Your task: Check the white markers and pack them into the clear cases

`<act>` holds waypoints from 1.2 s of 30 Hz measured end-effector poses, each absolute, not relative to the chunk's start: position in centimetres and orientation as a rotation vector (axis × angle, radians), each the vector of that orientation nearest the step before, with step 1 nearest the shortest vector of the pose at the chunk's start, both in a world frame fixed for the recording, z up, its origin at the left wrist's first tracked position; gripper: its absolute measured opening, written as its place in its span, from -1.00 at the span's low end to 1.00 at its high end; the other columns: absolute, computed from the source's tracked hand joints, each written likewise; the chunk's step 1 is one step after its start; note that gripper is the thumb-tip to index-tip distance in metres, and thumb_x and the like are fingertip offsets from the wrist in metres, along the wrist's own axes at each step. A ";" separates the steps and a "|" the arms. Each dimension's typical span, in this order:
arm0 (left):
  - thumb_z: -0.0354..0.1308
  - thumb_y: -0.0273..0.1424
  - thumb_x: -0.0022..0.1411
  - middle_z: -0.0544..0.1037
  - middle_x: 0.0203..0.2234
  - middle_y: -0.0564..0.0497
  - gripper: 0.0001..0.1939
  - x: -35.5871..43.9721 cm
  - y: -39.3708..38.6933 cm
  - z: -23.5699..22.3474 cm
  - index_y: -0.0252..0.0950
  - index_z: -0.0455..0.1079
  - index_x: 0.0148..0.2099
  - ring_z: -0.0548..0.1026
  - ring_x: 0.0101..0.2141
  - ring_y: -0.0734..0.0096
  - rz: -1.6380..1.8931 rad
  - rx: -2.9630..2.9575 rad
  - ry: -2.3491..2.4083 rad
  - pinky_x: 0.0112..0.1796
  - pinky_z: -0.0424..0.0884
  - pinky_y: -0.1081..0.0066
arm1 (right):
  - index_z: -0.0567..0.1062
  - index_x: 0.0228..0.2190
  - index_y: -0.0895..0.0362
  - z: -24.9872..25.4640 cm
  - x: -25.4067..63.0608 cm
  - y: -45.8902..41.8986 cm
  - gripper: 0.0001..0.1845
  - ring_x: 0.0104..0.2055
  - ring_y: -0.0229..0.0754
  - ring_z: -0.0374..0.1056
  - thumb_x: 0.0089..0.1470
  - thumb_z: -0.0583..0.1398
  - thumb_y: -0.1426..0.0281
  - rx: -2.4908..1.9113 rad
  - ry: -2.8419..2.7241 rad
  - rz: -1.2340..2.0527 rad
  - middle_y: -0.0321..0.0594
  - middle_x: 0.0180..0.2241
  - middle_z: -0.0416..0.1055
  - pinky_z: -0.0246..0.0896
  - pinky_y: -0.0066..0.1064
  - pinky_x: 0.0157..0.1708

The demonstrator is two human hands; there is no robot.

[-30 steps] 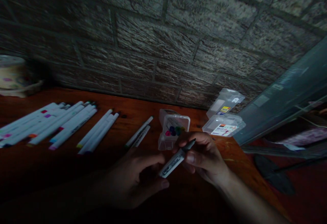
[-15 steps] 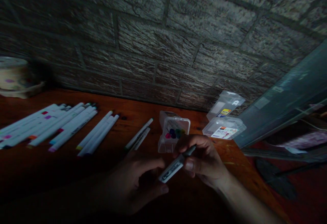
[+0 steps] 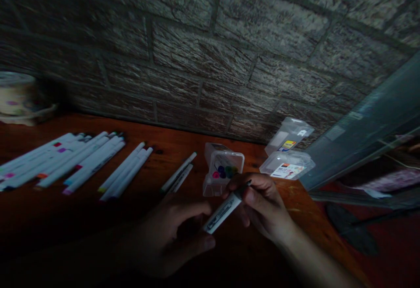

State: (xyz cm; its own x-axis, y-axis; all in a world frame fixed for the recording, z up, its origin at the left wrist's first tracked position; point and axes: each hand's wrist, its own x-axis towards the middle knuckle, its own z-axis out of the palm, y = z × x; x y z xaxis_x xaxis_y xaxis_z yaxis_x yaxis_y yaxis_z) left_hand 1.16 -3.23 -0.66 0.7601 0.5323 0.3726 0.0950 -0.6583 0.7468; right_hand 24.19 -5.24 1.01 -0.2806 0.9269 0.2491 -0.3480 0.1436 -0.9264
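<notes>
My right hand [image 3: 262, 207] is closed around the upper part of a white marker [image 3: 223, 212] with a dark cap, held slanted above a red-brown wooden table [image 3: 157, 145]. My left hand [image 3: 173, 233] is curled just below the marker's lower end, thumb and forefinger near it; whether they touch it is too dark to tell. Just behind the hands stands a clear plastic case [image 3: 223, 167] with several coloured marker ends showing inside.
Several white markers [image 3: 75, 161] lie in rows on the left, two more [image 3: 179, 176] near the case. Two clear plastic lids [image 3: 287, 165] rest at the back right by a brick wall [image 3: 210, 51]. A pale cup [image 3: 15, 97] stands far left. A glass panel [image 3: 367, 126] leans at right.
My right hand has slid a little up the marker toward its cap end and tilted it slightly; the left hand has stayed nearly still.
</notes>
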 end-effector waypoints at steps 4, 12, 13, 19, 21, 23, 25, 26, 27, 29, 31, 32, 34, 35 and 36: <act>0.14 -0.23 0.38 0.43 -0.55 0.13 -0.79 1.2 -3.2 -0.7 -0.23 0.34 -0.27 0.36 -0.55 0.48 0.764 2.215 0.483 -0.51 0.22 0.49 | 0.71 -0.32 0.08 1.2 24.1 -5.2 -0.82 -0.67 -0.41 0.28 0.16 0.40 0.22 -0.612 -1.259 1.438 -0.12 -0.33 0.67 0.11 -0.61 -0.74; 0.15 -0.22 0.38 0.48 -0.54 0.13 -0.82 1.1 -3.2 -0.9 -0.21 0.40 -0.21 0.40 -0.54 0.47 0.757 2.258 0.476 -0.51 0.25 0.51 | 0.72 -0.28 0.00 1.7 24.0 -5.4 -0.85 -0.64 -0.40 0.27 0.05 0.47 0.30 -0.620 -1.262 1.491 -0.20 -0.37 0.67 0.16 -0.60 -0.70; 0.14 -0.21 0.38 0.49 -0.53 0.13 -0.81 1.1 -3.2 -0.9 -0.21 0.41 -0.20 0.40 -0.54 0.47 0.760 2.258 0.478 -0.51 0.25 0.51 | 0.72 -0.29 0.02 1.7 24.0 -5.4 -0.86 -0.65 -0.40 0.27 0.06 0.46 0.29 -0.624 -1.256 1.484 -0.20 -0.38 0.67 0.16 -0.60 -0.70; 0.14 -0.21 0.39 0.47 -0.54 0.14 -0.80 1.0 -3.1 -1.2 -0.23 0.40 -0.22 0.36 -0.57 0.50 0.733 2.242 0.479 -0.55 0.20 0.50 | 0.71 -0.35 0.07 1.5 23.9 -5.4 -0.81 -0.67 -0.39 0.29 0.12 0.42 0.20 -0.610 -1.234 1.447 -0.16 -0.38 0.67 0.09 -0.58 -0.73; 0.14 -0.22 0.39 0.44 -0.55 0.15 -0.80 1.0 -3.1 -1.3 -0.23 0.39 -0.23 0.35 -0.57 0.50 0.728 2.238 0.479 -0.55 0.19 0.49 | 0.71 -0.36 0.07 1.6 23.8 -5.4 -0.76 -0.67 -0.39 0.29 0.13 0.40 0.15 -0.632 -1.248 1.437 -0.15 -0.39 0.66 0.07 -0.58 -0.74; 0.15 -0.22 0.38 0.42 -0.56 0.15 -0.81 1.1 -3.1 -1.2 -0.22 0.38 -0.24 0.35 -0.57 0.50 0.732 2.240 0.473 -0.54 0.19 0.48 | 0.71 -0.36 0.07 1.6 23.8 -5.4 -0.73 -0.67 -0.38 0.28 0.13 0.40 0.12 -0.651 -1.248 1.432 -0.14 -0.40 0.66 0.07 -0.58 -0.74; 0.15 -0.24 0.38 0.42 -0.56 0.16 -0.83 1.1 -3.1 -1.0 -0.22 0.38 -0.24 0.36 -0.56 0.50 0.737 2.242 0.462 -0.52 0.20 0.48 | 0.71 -0.36 0.07 1.7 23.8 -5.4 -0.73 -0.68 -0.39 0.27 0.12 0.41 0.12 -0.651 -1.239 1.440 -0.14 -0.40 0.66 0.07 -0.58 -0.75; 0.16 -0.26 0.37 0.42 -0.56 0.16 -0.84 1.1 -3.1 -1.0 -0.22 0.38 -0.24 0.36 -0.56 0.50 0.744 2.242 0.455 -0.52 0.21 0.48 | 0.72 -0.35 0.08 1.7 23.8 -5.4 -0.74 -0.68 -0.39 0.26 0.11 0.41 0.14 -0.646 -1.235 1.445 -0.14 -0.40 0.66 0.07 -0.58 -0.75; 0.16 -0.27 0.37 0.42 -0.56 0.16 -0.85 1.2 -3.1 -1.0 -0.22 0.37 -0.24 0.36 -0.56 0.50 0.752 2.243 0.447 -0.52 0.21 0.49 | 0.72 -0.33 0.08 1.7 23.8 -5.4 -0.75 -0.68 -0.39 0.26 0.11 0.42 0.15 -0.645 -1.230 1.453 -0.14 -0.40 0.66 0.07 -0.57 -0.74; 0.15 -0.28 0.37 0.44 -0.55 0.16 -0.88 1.2 -3.1 -1.0 -0.21 0.38 -0.21 0.37 -0.55 0.49 0.762 2.247 0.428 -0.52 0.22 0.49 | 0.72 -0.31 0.07 1.7 23.9 -5.5 -0.77 -0.68 -0.39 0.25 0.09 0.43 0.17 -0.641 -1.228 1.472 -0.15 -0.40 0.67 0.09 -0.57 -0.74; 0.14 -0.30 0.38 0.45 -0.53 0.15 -0.90 1.2 -3.1 -1.1 -0.21 0.38 -0.18 0.39 -0.54 0.49 0.758 2.251 0.411 -0.51 0.23 0.49 | 0.72 -0.30 0.06 1.7 23.9 -5.5 -0.78 -0.68 -0.40 0.25 0.08 0.44 0.19 -0.635 -1.234 1.489 -0.17 -0.39 0.67 0.11 -0.58 -0.72; 0.13 -0.30 0.39 0.46 -0.52 0.15 -0.90 1.1 -3.0 -1.2 -0.21 0.38 -0.17 0.39 -0.53 0.48 0.752 2.253 0.410 -0.51 0.23 0.49 | 0.72 -0.30 0.06 1.7 24.0 -5.5 -0.79 -0.68 -0.41 0.25 0.08 0.44 0.20 -0.630 -1.239 1.495 -0.17 -0.39 0.67 0.11 -0.58 -0.72; 0.13 -0.29 0.39 0.46 -0.51 0.14 -0.89 1.1 -3.0 -1.3 -0.22 0.38 -0.18 0.40 -0.52 0.47 0.741 2.260 0.424 -0.49 0.24 0.48 | 0.72 -0.29 0.06 1.7 24.0 -5.4 -0.81 -0.68 -0.42 0.24 0.08 0.44 0.22 -0.614 -1.243 1.503 -0.17 -0.38 0.67 0.11 -0.59 -0.72; 0.13 -0.28 0.39 0.47 -0.50 0.13 -0.87 1.0 -3.0 -1.4 -0.22 0.38 -0.18 0.40 -0.51 0.47 0.731 2.268 0.435 -0.48 0.24 0.47 | 0.73 -0.29 0.06 1.7 24.0 -5.4 -0.82 -0.68 -0.42 0.24 0.09 0.44 0.23 -0.604 -1.243 1.505 -0.17 -0.38 0.67 0.11 -0.59 -0.72; 0.14 -0.27 0.38 0.48 -0.49 0.13 -0.86 1.0 -3.0 -1.4 -0.22 0.39 -0.18 0.41 -0.50 0.46 0.717 2.276 0.447 -0.47 0.24 0.46 | 0.73 -0.28 0.06 1.7 24.0 -5.4 -0.82 -0.68 -0.42 0.25 0.10 0.43 0.24 -0.597 -1.242 1.507 -0.17 -0.38 0.67 0.11 -0.60 -0.72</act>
